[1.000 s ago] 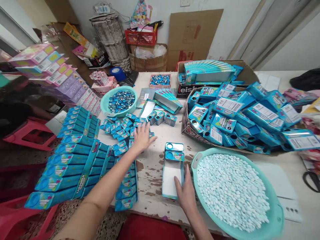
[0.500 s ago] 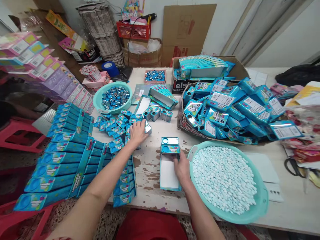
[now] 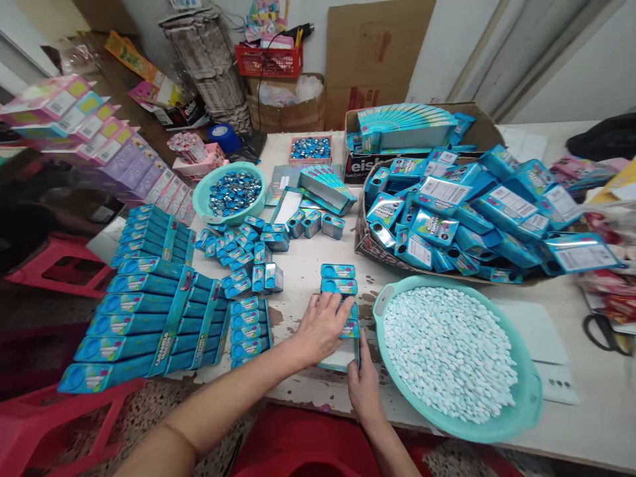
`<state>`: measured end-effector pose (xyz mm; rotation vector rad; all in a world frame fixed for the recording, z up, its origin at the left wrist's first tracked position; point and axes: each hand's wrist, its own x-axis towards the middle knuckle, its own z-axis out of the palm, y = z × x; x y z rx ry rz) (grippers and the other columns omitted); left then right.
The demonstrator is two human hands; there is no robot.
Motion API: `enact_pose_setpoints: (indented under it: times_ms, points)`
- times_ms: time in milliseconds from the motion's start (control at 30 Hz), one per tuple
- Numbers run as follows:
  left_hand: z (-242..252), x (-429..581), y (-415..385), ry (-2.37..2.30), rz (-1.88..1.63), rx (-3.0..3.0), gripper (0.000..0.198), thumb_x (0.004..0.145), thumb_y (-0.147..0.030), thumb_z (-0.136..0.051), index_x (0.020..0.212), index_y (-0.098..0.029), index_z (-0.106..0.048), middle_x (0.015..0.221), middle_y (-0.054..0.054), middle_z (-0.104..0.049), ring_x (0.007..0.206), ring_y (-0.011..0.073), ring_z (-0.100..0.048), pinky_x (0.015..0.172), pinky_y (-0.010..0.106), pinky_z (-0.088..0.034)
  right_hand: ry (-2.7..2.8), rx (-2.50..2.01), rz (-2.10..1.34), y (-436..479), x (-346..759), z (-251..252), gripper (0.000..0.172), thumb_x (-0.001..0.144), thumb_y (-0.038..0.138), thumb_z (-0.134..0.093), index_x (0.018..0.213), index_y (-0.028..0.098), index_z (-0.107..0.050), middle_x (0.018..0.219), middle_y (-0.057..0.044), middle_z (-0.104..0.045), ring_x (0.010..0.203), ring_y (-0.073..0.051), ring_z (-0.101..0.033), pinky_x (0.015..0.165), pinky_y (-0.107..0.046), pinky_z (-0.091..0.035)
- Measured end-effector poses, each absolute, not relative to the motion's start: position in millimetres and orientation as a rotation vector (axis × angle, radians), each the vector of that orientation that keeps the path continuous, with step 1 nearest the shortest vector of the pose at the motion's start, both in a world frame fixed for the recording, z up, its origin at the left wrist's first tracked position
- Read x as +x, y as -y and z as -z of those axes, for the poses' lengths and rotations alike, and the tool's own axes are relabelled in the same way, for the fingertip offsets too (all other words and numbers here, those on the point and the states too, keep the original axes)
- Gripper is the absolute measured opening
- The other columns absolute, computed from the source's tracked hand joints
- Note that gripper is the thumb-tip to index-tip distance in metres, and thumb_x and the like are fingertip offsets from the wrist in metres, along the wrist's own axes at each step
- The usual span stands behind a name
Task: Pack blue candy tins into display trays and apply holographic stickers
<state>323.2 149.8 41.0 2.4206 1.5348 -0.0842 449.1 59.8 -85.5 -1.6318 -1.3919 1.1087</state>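
Note:
A shallow blue display tray (image 3: 334, 362) lies on the table in front of me. At its far end stand two small blue candy boxes (image 3: 338, 271) side by side. My left hand (image 3: 322, 331) reaches over the tray's middle, its fingers closed on more small candy boxes (image 3: 350, 328), partly hidden under the hand. My right hand (image 3: 365, 384) grips the tray's near right side, thumb inside and fingers along the outer wall. Loose candy boxes (image 3: 238, 260) stand in a cluster to the left, and a filled tray (image 3: 248, 331) sits nearer the front.
To the right is a turquoise basin (image 3: 534, 397) of pale candies. Behind it, a carton (image 3: 365, 245) overflows with larger blue boxes. Stacked filled trays (image 3: 139, 311) rise at the left. A turquoise bowl (image 3: 201, 199) holds blue and silver pieces. Scissors (image 3: 603, 333) lie far right.
My left hand has moved from the loose cluster, right and nearer, to the tray, bringing small boxes. More boxes now stand in the tray. My right hand has slid towards its near end.

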Motion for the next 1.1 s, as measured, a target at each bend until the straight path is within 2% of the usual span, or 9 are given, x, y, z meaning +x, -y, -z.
enact_pose_setpoints:
  times_ms: [100,200,333,467,567,733,867,1000,1100]
  points:
    - [-28,326,-144,-1.636,0.04,2.535,0.069,0.079,-0.023,-0.059,0.141,-0.021,-0.031,0.136,0.013,-0.042,0.123,0.0311,-0.036,0.1,0.047,-0.031,1.401,-1.641,-1.098,-59,449,88,0.065,0.079,0.014,-0.034,0.144,0.011,-0.028,0.144,-0.011,-0.04,0.131,-0.021,-0.042,0.106,-0.04,-0.038]
    - [-30,307,-141,-1.653,-0.077,2.561,0.069,0.078,-0.042,-0.063,0.139,-0.03,-0.035,0.138,0.01,-0.04,0.127,0.0318,-0.032,0.105,0.049,-0.024,1.408,-1.627,-1.127,-58,451,87,0.064,0.081,0.016,-0.035,0.145,0.013,-0.027,0.145,-0.011,-0.039,0.132,-0.022,-0.04,0.106,-0.04,-0.038]
    - [-22,248,-158,-2.465,-0.148,2.005,0.08,0.076,-0.063,-0.054,0.139,-0.017,-0.037,0.133,0.019,-0.043,0.123,0.035,-0.036,0.101,0.049,-0.029,1.371,-1.619,-1.162,-64,452,74,0.069,0.085,0.032,-0.046,0.146,0.014,-0.02,0.148,-0.014,-0.032,0.135,-0.026,-0.035,0.106,-0.043,-0.038]
    - [7,208,-181,-2.835,0.207,1.56,0.073,0.082,-0.054,-0.048,0.137,-0.007,-0.037,0.118,0.023,-0.052,0.116,0.0374,-0.04,0.095,0.051,-0.032,1.391,-1.657,-1.116,-86,449,62,0.075,0.083,0.043,-0.052,0.145,0.011,-0.024,0.146,-0.017,-0.034,0.134,-0.028,-0.036,0.105,-0.045,-0.038]
    - [27,212,-186,-2.802,0.264,1.617,0.06,0.081,-0.042,-0.052,0.133,-0.014,-0.043,0.113,0.018,-0.052,0.111,0.0346,-0.042,0.093,0.047,-0.033,1.464,-1.63,-1.11,-102,449,61,0.064,0.083,0.041,-0.051,0.139,0.013,-0.037,0.139,-0.015,-0.046,0.127,-0.027,-0.046,0.102,-0.045,-0.041]
    - [42,228,-193,-2.7,0.185,1.611,0.061,0.081,-0.037,-0.052,0.138,-0.023,-0.037,0.122,0.016,-0.046,0.108,0.0332,-0.046,0.086,0.045,-0.039,1.442,-1.656,-1.054,-110,447,65,0.057,0.08,0.039,-0.054,0.131,0.014,-0.049,0.13,-0.014,-0.056,0.117,-0.028,-0.054,0.095,-0.043,-0.046]
    - [7,219,-191,-2.559,-0.036,1.564,0.065,0.077,-0.033,-0.059,0.137,-0.019,-0.037,0.124,0.016,-0.047,0.114,0.0334,-0.045,0.092,0.047,-0.041,1.385,-1.628,-1.116,-107,446,61,0.06,0.081,0.04,-0.054,0.135,0.014,-0.046,0.133,-0.013,-0.054,0.119,-0.027,-0.053,0.097,-0.042,-0.046]
    - [-79,219,-150,-2.18,-0.499,1.739,0.081,0.07,-0.033,-0.067,0.14,-0.021,-0.027,0.135,0.01,-0.042,0.124,0.0267,-0.041,0.104,0.039,-0.037,1.158,-1.567,-1.279,-89,454,58,0.066,0.084,0.041,-0.052,0.141,0.012,-0.036,0.142,-0.015,-0.042,0.126,-0.027,-0.047,0.101,-0.041,-0.044]
    - [-125,241,-114,-1.778,-0.429,1.764,0.084,0.072,-0.036,-0.067,0.141,-0.024,-0.022,0.136,0.008,-0.042,0.122,0.0251,-0.046,0.099,0.036,-0.043,1.105,-1.472,-1.387,-70,464,59,0.057,0.087,0.037,-0.047,0.14,0.017,-0.04,0.143,-0.01,-0.042,0.128,-0.025,-0.044,0.105,-0.041,-0.04]
